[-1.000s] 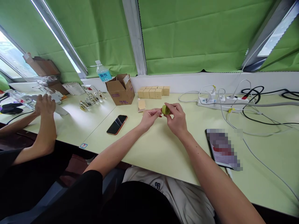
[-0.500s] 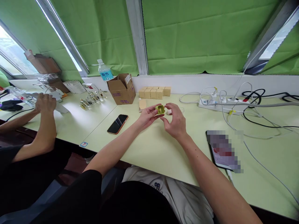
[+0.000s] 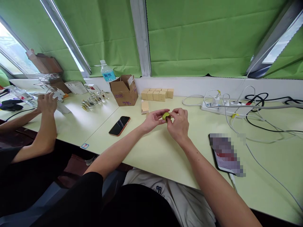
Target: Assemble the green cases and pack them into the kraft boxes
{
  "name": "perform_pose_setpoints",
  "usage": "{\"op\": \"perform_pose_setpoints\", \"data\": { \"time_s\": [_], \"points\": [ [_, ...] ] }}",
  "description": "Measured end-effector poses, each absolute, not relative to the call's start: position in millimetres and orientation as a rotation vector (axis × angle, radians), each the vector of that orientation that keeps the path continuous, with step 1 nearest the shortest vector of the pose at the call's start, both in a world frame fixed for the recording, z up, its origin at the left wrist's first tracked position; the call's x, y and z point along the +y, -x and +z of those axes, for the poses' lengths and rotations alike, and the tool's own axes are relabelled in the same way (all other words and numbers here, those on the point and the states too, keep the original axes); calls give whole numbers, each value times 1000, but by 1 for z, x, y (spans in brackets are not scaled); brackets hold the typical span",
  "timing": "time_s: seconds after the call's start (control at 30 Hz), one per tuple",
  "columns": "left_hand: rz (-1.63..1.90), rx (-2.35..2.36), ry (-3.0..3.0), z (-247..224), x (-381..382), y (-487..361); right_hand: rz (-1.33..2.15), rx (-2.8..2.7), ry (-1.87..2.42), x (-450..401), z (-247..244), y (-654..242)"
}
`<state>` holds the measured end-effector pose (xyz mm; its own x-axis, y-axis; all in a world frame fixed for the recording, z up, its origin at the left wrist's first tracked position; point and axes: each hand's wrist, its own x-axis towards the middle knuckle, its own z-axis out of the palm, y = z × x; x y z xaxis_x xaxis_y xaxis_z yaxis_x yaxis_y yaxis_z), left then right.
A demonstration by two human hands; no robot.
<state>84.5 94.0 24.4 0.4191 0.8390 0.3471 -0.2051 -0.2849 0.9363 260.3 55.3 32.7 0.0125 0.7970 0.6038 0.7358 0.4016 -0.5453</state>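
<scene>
A small yellow-green hollow piece [image 3: 165, 116] is between my two hands above the table; its exact kind does not show. My left hand [image 3: 152, 120] has it between thumb and fingers from the left. From the right, my right hand [image 3: 179, 123] pinches its edge with thumb and forefinger, covering part of it. Just beyond my left hand lies a small tan box [image 3: 145, 107]. Behind it stand several small tan boxes [image 3: 156, 95] in rows against the wall.
An open cardboard box [image 3: 124, 94] and several small glass bottles [image 3: 93, 100] stand to the left. A dark phone [image 3: 119, 125] lies near my left forearm. On the right are another phone [image 3: 226, 154], a power strip [image 3: 220, 108] and loose cables. A co-worker's hands [image 3: 47, 102] work far left.
The yellow-green piece has turned, so its opening no longer faces me, and has shifted slightly right. My right hand has closed on it, having been apart from it before.
</scene>
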Motion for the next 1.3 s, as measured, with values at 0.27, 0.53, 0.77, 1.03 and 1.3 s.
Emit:
{"op": "perform_pose_setpoints", "data": {
  "time_s": [0.27,0.53,0.77,1.03,1.3],
  "points": [
    [1395,899,-1639,24,141,-46,211,-1425,1123,76,41,-287],
    [1300,1237,-2045,28,174,-44,430,-1607,1446,122,37,-274],
    [944,1514,-2335,43,208,-48,-2,-2014,1648,165,38,-249],
    [870,1587,-2279,47,231,-44,-195,-2200,1697,182,25,-235],
    [565,1712,-2332,40,239,-51,-349,-2010,1585,148,13,-279]
  ]
}}
